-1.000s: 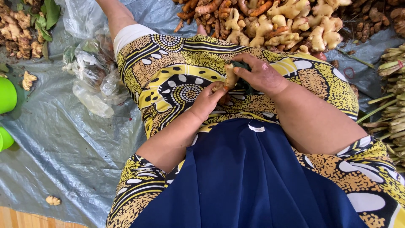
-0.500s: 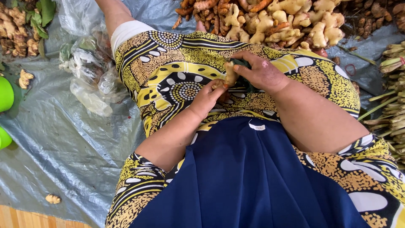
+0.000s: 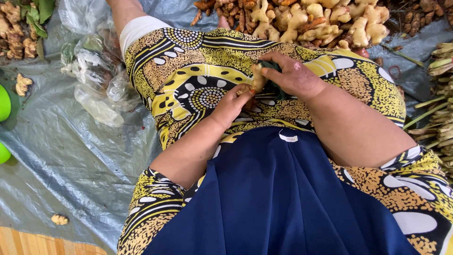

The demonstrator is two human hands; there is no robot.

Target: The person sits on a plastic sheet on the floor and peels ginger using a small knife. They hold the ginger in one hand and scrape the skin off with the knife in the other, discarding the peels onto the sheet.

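Here, in the head view, the left hand [image 3: 234, 105] and the right hand [image 3: 292, 75] meet over the person's lap on the yellow patterned dress [image 3: 188, 71], both closed around one pale piece of ginger [image 3: 257, 78]; the right fingers curl over its top, and the left fingers pinch its lower end from below. Just beyond the knees a heap of ginger roots [image 3: 325, 21] lies on the grey tarp [image 3: 61, 160], with crumpled clear plastic bags [image 3: 94, 80] to the left, lemongrass stalks [image 3: 439, 108] at the right edge and a small ginger scrap [image 3: 60, 219] near the wooden floor [image 3: 28, 243].
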